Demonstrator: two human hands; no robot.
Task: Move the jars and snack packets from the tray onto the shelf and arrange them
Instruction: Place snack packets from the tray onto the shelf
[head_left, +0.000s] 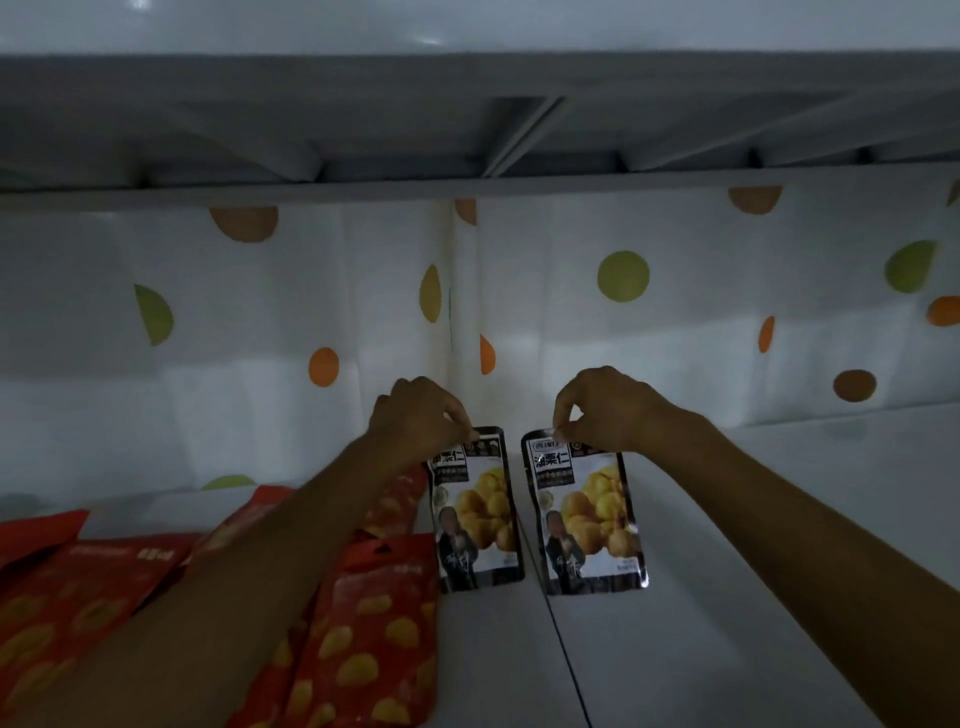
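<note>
Two black snack packets lie side by side on the white shelf; left hand pinches the left packet at its 12 o'clock edge; right hand pinches the right packet likewise; red packets lie at 9 o'clock.

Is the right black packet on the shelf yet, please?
Yes: the right black packet rests on the white shelf, the right hand pinching its top.

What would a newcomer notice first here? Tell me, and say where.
At centre, on the shelf, two black packets sit side by side: the left hand pinches the top of the left packet, the right hand the right packet. At lower left lie piled red packets. Behind hangs a white cloth with orange and green dots.
</note>
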